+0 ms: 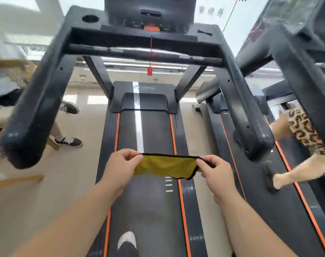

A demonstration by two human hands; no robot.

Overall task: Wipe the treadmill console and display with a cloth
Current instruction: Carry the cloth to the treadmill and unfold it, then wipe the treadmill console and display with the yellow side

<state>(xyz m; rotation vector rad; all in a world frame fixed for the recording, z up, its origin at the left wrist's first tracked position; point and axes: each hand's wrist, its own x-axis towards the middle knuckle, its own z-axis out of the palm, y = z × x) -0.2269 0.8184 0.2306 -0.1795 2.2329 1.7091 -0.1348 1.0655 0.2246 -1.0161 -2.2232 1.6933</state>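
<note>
A yellow cloth (165,166) with a black hem is stretched flat between my two hands above the treadmill belt (148,130). My left hand (121,164) pinches its left corner and my right hand (216,173) pinches its right corner. Far above the hands stands the black treadmill console (148,32) with an orange-red safety key and a cup holder (90,18) at its left. The dark display (150,6) rises above the console and is cut off by the top edge. A red safety cord with a clip (149,71) hangs from the console.
Two thick black handrails (39,108) (245,112) reach toward me on both sides. A second treadmill (297,191) stands on the right with a person in leopard print on it. On the left floor stands a person in black sneakers (69,141). My shoe (127,242) is on the belt.
</note>
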